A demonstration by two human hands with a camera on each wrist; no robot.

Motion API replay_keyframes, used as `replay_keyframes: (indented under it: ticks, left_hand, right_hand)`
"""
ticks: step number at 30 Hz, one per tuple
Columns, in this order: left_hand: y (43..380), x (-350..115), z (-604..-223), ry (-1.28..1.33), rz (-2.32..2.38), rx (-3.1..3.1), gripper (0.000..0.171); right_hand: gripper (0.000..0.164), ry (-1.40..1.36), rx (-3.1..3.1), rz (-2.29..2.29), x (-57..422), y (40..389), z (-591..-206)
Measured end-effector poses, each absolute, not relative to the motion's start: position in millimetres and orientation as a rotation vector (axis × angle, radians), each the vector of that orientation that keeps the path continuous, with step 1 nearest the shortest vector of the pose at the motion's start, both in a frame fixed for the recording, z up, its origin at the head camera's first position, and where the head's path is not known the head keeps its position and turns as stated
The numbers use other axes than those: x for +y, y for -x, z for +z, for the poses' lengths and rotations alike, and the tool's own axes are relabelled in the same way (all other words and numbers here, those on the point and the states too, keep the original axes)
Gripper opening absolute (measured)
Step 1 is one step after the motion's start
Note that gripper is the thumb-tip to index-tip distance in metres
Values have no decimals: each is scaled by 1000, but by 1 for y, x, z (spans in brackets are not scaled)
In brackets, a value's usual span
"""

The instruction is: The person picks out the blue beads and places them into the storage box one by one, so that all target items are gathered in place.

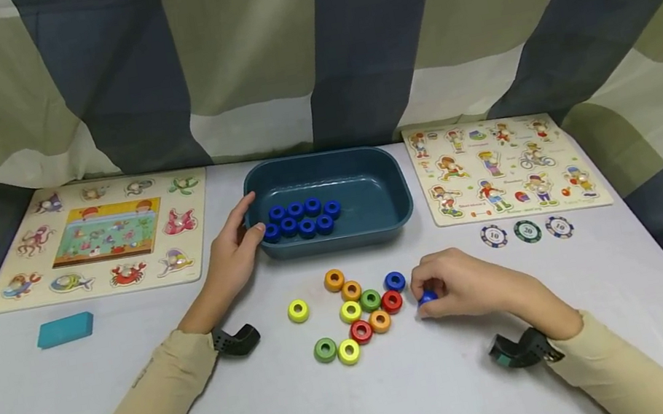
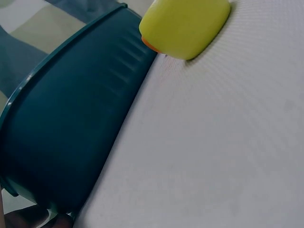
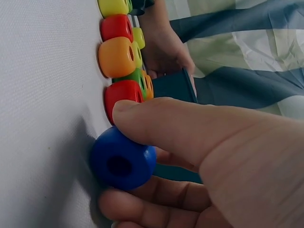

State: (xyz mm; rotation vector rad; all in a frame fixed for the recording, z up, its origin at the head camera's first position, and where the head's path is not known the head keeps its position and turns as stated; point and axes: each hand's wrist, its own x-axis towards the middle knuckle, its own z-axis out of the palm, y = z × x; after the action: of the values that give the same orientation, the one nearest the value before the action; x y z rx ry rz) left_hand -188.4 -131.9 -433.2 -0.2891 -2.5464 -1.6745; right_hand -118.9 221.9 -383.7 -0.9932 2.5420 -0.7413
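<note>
My right hand point(image 1: 461, 284) pinches a blue ring bead point(image 3: 122, 159) between thumb and fingers, low over the white cloth; the bead is tipped so its hole faces the wrist camera. Another blue bead point(image 1: 394, 281) lies just left of those fingers, beside a red bead point(image 1: 392, 301). With thumb and fingers, my left hand point(image 1: 231, 250) grips the left end of a dark teal tub point(image 1: 338, 243). Inside the tub, several blue beads point(image 1: 306, 228) sit together toward the left. In the left wrist view, the tub's outer wall fills the left side, near a yellow bead point(image 2: 185, 28).
Loose orange, yellow, green and red beads point(image 1: 362, 332) lie in front of the tub. Picture puzzle boards flank it, one left point(image 1: 185, 244) and one right point(image 1: 511, 168). A teal block point(image 1: 65, 330) lies at left; three poker chips point(image 1: 527, 231) lie below the right board.
</note>
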Motion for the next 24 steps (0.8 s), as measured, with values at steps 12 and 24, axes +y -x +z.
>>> replay_keyframes:
  ticks: [12, 24]
  left_hand:
    - [189, -132, -433, 304, -1672, -2541, 51]
    - [188, -131, -432, 286, -1697, -2544, 51]
  right_hand:
    - [10, 973, 2561, -738, 225, 123, -379]
    - [11, 1057, 2916, -872, 204, 171, -333]
